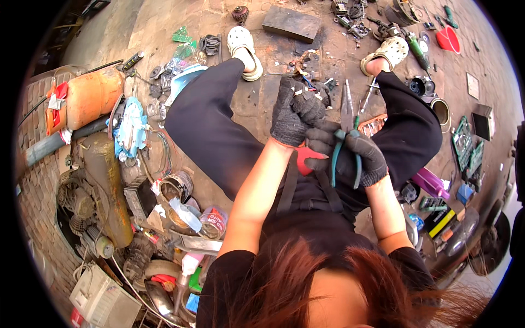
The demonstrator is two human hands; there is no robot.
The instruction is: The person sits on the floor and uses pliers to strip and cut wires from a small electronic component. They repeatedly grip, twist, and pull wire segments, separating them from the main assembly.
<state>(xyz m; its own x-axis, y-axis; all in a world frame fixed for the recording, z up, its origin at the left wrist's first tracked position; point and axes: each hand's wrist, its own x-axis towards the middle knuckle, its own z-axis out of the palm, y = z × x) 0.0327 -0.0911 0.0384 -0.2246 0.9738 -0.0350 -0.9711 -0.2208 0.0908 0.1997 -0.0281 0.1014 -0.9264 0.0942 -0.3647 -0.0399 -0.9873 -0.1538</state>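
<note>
Right hand (pixel 369 157), gloved, is clamped on teal-handled long-nose pliers (pixel 347 116), held at two o'clock from centre, tips toward twelve. Left hand (pixel 297 112) is curled at one o'clock; whether anything is gripped cannot be told.

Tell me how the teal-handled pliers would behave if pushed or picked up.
The pliers look metal at the working end, so they're probably stiff and fairly heavy for their size. Their spread handles should discourage rolling, but might swing together if squeezed.
</note>
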